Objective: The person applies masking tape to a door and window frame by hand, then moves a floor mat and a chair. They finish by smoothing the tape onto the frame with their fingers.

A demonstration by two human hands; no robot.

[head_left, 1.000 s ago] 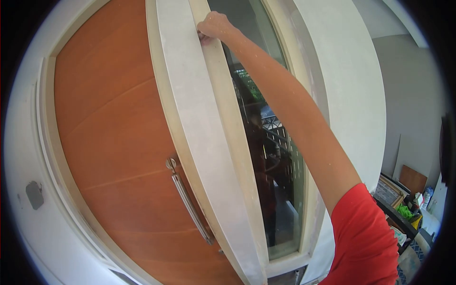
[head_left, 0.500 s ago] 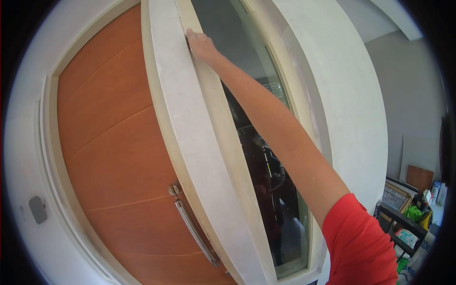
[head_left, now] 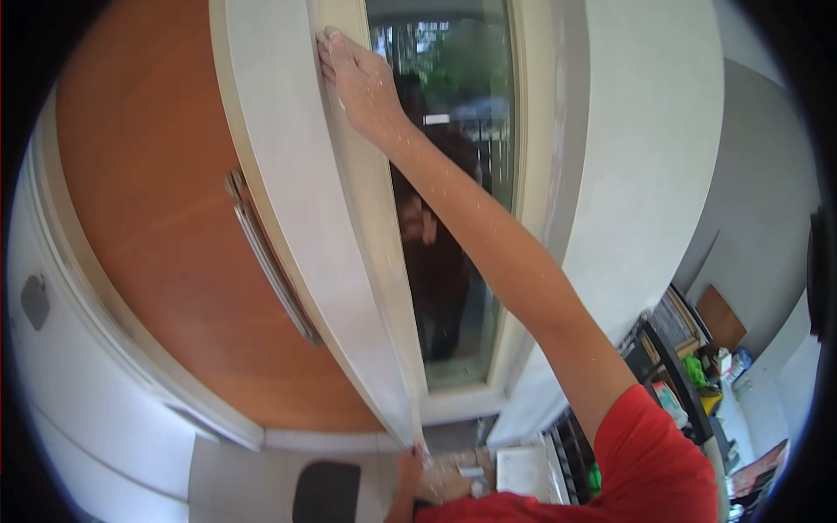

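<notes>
My right hand point(head_left: 359, 83), speckled with white dust, presses its bent fingers against the edge of the white wall strip point(head_left: 288, 174) between the door and the window. The fingers are closed together, and I cannot tell what, if anything, is under them. Beside the wrist runs the cream window frame point(head_left: 370, 192) with its dark reflecting glass point(head_left: 453, 288). Far below, my left hand point(head_left: 411, 462) shows small and blurred near the foot of the strip, its fingers not distinct.
An orange-brown wooden door point(head_left: 148, 218) with a long metal handle point(head_left: 275, 266) stands at the left. On the floor lie a dark mat point(head_left: 327, 492) and a white tray point(head_left: 520, 471). Dark furniture point(head_left: 676, 375) and cluttered items stand at the right.
The view has tilted down, bringing the floor and my left hand into sight. My right hand stays on the edge of the strip, apparently lower along it.
</notes>
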